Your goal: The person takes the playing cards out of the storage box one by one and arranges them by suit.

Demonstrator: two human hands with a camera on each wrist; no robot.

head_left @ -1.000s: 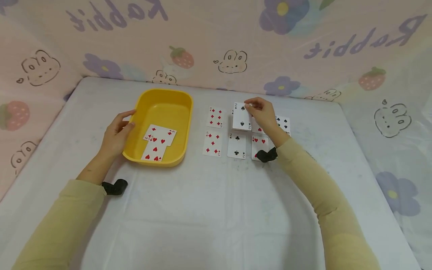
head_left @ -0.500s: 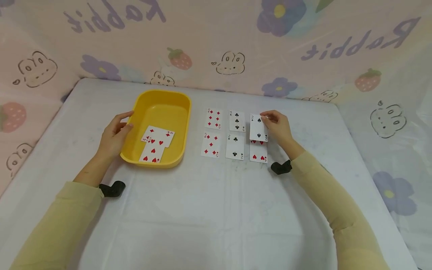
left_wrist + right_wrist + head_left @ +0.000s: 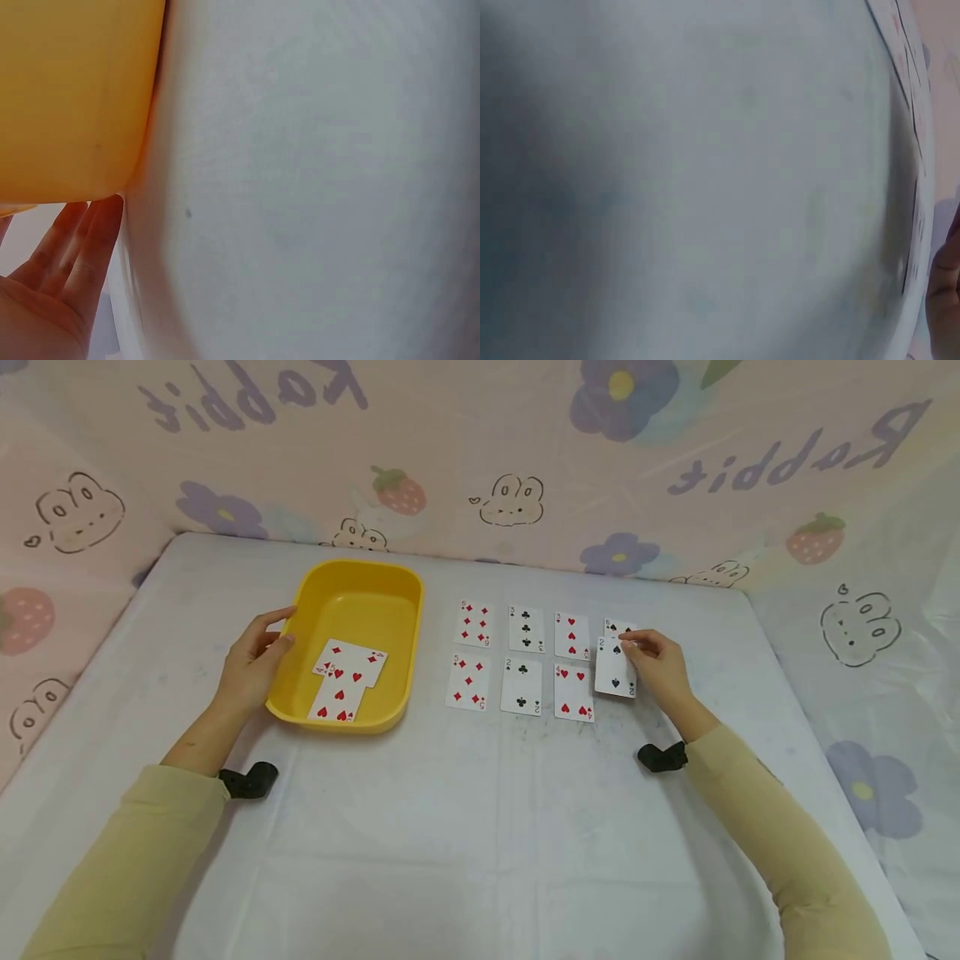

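Observation:
My right hand (image 3: 660, 668) pinches the two of spades (image 3: 617, 668) by its upper right corner. That card overlaps the lower part of the six of spades (image 3: 613, 625) and sits right of the four of hearts (image 3: 573, 693). Against the left side of the yellow tray (image 3: 375, 578) rests my left hand (image 3: 255, 656), its thumb at the rim; the left wrist view has its straight fingers (image 3: 94, 259) touching the outer wall. Inside the tray lie a four of diamonds (image 3: 367, 662) and a five of hearts (image 3: 335, 700), overlapping.
Left of the held card, face-up cards form two rows: six of diamonds (image 3: 474, 625), three of clubs (image 3: 527, 629) and three of hearts (image 3: 572, 637) behind, five of diamonds (image 3: 468, 682) and two of clubs (image 3: 522, 687) in front. A patterned sheet (image 3: 450, 435) hangs behind the white table (image 3: 420, 843).
My right hand has carried the two of spades rightward and nearer, from over the three of clubs, past the hearts cards, to below the six of spades. The left hand stays at the tray.

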